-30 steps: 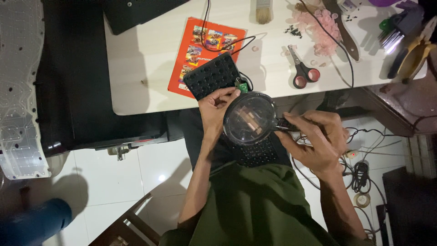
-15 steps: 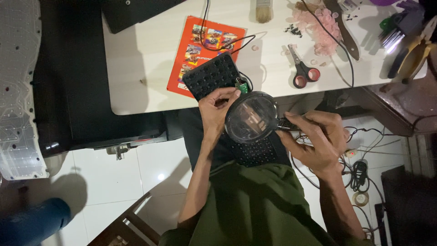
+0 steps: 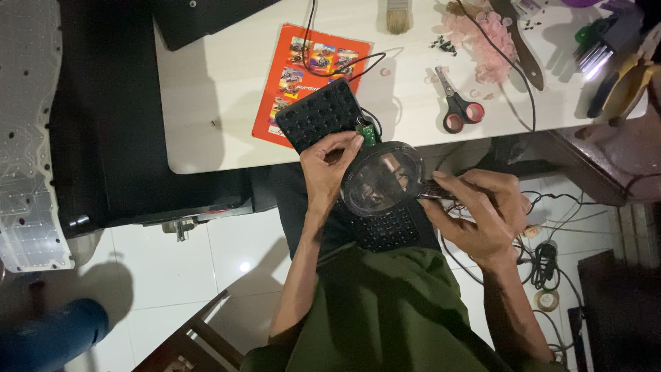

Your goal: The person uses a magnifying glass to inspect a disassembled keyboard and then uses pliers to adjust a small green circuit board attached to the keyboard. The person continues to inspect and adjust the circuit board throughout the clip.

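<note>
white tabletop (image 3: 227,103) overhead, left hand (image 3: 327,165) pinching the black keyboard frame (image 3: 330,120), right hand (image 3: 482,207) gripping the magnifying glass (image 3: 382,179); unsupported, the frame could slip.

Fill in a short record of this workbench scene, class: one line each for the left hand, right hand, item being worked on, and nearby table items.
Left hand: left hand pinches a small green circuit board.
Right hand: right hand has its grip on the handle of a round clear magnifying glass.
Work item: black perforated keyboard frame, partly on the white table.
Nearby: red-handled scissors, orange printed booklet, wooden-handled brush.
</note>
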